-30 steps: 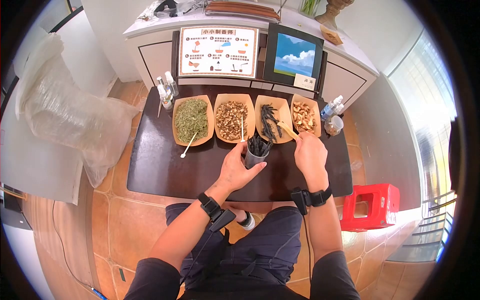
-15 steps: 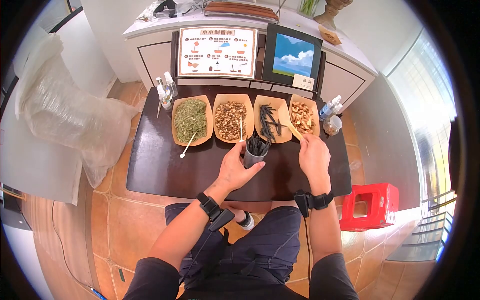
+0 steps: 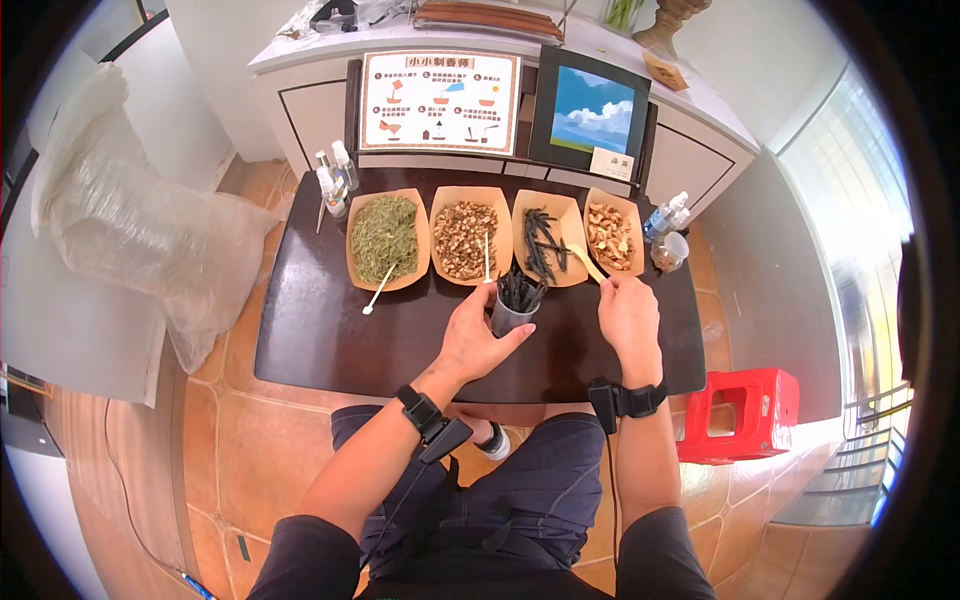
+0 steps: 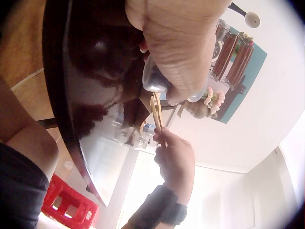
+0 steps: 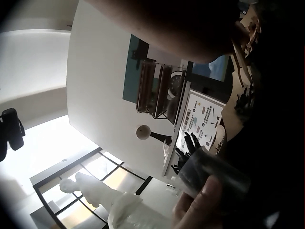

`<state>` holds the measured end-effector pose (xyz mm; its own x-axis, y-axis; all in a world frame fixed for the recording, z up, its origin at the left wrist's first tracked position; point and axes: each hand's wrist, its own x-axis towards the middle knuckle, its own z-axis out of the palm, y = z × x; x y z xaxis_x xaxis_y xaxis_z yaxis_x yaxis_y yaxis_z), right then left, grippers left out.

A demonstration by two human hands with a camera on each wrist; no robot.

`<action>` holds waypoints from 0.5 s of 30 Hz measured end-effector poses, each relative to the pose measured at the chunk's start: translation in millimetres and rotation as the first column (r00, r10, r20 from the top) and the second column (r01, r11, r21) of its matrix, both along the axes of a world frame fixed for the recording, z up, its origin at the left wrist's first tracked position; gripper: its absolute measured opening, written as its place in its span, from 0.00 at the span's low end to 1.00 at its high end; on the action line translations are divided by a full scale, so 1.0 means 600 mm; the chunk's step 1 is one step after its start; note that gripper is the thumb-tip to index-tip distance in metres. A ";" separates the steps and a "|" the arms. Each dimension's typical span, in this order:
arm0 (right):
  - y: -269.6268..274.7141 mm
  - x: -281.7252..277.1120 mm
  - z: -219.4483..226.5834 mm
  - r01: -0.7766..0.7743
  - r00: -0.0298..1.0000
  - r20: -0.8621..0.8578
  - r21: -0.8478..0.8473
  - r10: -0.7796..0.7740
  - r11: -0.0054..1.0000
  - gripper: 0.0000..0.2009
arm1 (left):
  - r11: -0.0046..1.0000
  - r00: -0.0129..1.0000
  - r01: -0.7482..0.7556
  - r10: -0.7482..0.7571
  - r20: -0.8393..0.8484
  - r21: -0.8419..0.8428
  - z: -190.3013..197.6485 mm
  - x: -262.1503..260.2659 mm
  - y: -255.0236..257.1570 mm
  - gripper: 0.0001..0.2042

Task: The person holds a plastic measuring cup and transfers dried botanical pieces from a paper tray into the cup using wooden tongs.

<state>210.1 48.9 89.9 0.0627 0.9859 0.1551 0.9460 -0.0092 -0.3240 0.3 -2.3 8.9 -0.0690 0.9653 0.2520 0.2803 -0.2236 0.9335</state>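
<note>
Dark table (image 3: 320, 330) carries four paper trays; the third tray (image 3: 548, 212) is at 12 o'clock. Left hand (image 3: 478, 335) grasps metal cup (image 3: 508, 316) of dark sticks. Right hand (image 3: 628, 312) pinches wooden scoop (image 3: 584, 262), blade in that tray. Risk: a careless lift scatters sticks.

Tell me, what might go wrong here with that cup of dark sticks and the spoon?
The cup looks overfilled: dark sticks poke well above its rim, so adding more could spill them onto the table. The left hand holds it only by the side, so a nudge might tip it. The right hand pinches the wooden spoon at its very end, a loose grip that could slip.
</note>
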 end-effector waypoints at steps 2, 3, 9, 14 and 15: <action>0.001 0.001 -0.005 0.035 0.999 0.022 0.012 -0.035 0.999 0.13 | 1.000 1.000 0.002 -0.002 0.009 0.005 -0.002 0.000 -0.001 0.26; 0.003 0.001 -0.007 0.035 0.999 0.022 0.012 -0.036 0.999 0.13 | 1.000 1.000 0.003 -0.003 0.009 0.006 0.000 0.000 -0.002 0.26; 0.022 -0.006 -0.021 0.002 1.000 0.020 0.027 -0.003 1.000 0.14 | 1.000 1.000 0.003 -0.003 -0.026 0.005 0.004 -0.001 -0.002 0.26; 0.037 -0.012 -0.033 0.032 0.999 -0.006 0.013 -0.032 0.999 0.14 | 1.000 1.000 0.008 -0.007 -0.015 0.005 0.004 -0.001 -0.002 0.26; 0.039 -0.014 -0.033 0.033 0.999 -0.007 0.014 -0.033 0.999 0.14 | 1.000 1.000 0.011 -0.011 -0.009 0.001 0.006 -0.001 -0.002 0.26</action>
<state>201.8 72.0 69.9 0.0958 0.9810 0.1685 0.9432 -0.0354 -0.3304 -0.4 -3.7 12.4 -0.0564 0.9658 0.2532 0.2862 -0.2274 0.9308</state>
